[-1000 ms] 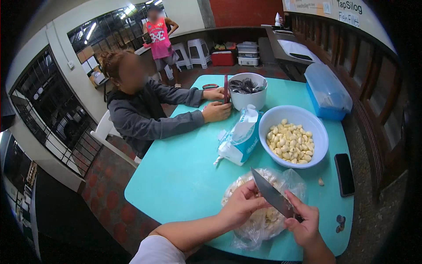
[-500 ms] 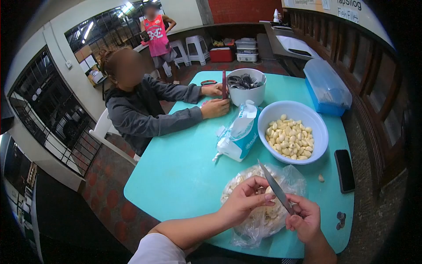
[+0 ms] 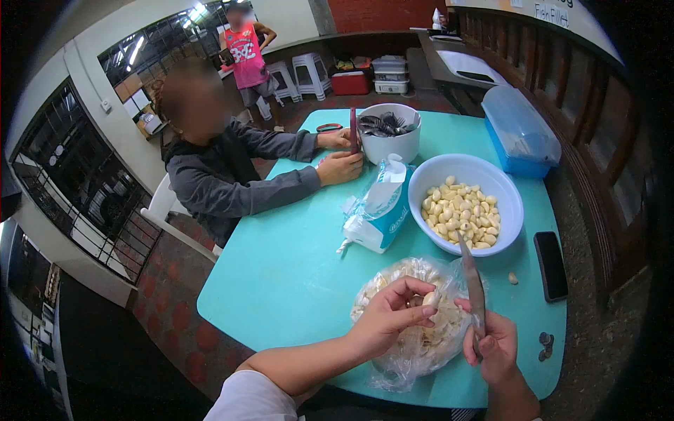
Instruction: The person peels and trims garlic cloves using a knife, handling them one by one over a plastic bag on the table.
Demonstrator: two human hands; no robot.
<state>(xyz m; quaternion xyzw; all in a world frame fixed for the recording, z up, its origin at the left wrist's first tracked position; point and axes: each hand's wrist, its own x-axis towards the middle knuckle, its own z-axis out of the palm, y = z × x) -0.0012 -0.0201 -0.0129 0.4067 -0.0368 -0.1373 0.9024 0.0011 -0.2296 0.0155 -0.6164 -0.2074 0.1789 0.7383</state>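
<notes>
Between the thumb and fingers of my left hand (image 3: 393, 312) is a pale garlic clove (image 3: 430, 299). My right hand (image 3: 495, 345) grips a knife (image 3: 474, 288), its blade pointing up and away, apart from the clove. Both hands are over a clear plastic bag (image 3: 421, 354) with garlic and papery skins in it. Beyond the knife tip stands a light blue bowl (image 3: 514, 210) holding many peeled garlic cloves (image 3: 460, 214). One loose clove (image 3: 513, 278) lies on the table to the right of the bag.
On the turquoise table (image 3: 274, 281) are a tissue pack (image 3: 382, 210), a white tub of cutlery (image 3: 393, 149), a blue lidded box (image 3: 521, 133), a phone (image 3: 550, 266) and coins (image 3: 545, 346). A seated person (image 3: 239, 168) holds a phone at the left; another person (image 3: 244, 59) stands behind.
The knife has swung away from the clove to the right and now points more upright. My left hand stays almost in place with the clove. The view has shifted slightly.
</notes>
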